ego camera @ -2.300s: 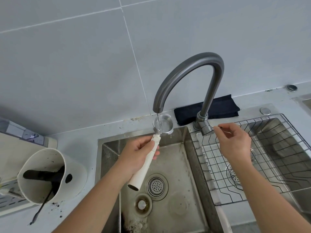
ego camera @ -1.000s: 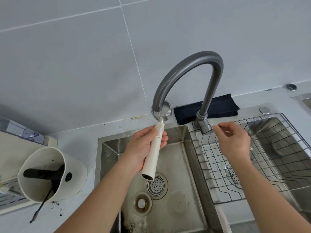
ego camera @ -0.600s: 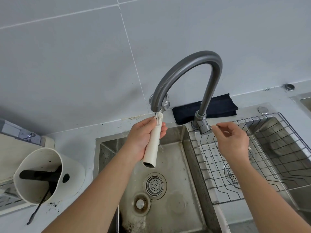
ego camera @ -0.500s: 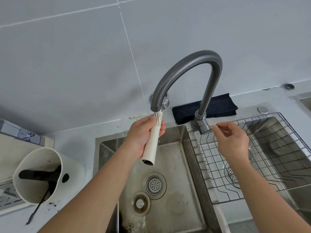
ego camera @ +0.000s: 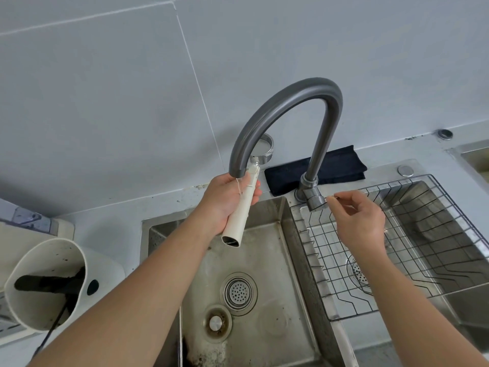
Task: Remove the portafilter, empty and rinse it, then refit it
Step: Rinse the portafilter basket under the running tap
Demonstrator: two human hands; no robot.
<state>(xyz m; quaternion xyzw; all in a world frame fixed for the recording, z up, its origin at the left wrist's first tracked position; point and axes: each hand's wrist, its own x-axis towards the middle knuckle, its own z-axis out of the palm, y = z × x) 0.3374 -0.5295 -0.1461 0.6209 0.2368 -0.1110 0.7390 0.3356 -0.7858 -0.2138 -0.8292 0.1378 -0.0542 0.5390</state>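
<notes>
From the head camera, my left hand [ego camera: 225,205] is clenched round the cream handle of the portafilter [ego camera: 244,197], and I have tilted it up since a second or two ago: then the basket sat level under the tap [ego camera: 285,115] mouth catching the stream, now the handle points down toward me over the sink [ego camera: 264,250] and the metal basket has gone up behind the spout, half hidden by it. A thin trickle runs from the spout down the top of the handle and my fingers, so the water misses the basket. My right hand [ego camera: 357,221] hangs by the tap lever [ego camera: 315,201], thumb and finger pinched just beside its end; it grasps nothing that I can make out, and I cannot tell whether it touches the lever. I judge the rinse nearly over: shake out, shut off the water, then carry the portafilter back for refitting. The grounds bin [ego camera: 47,284] stands at my left.
</notes>
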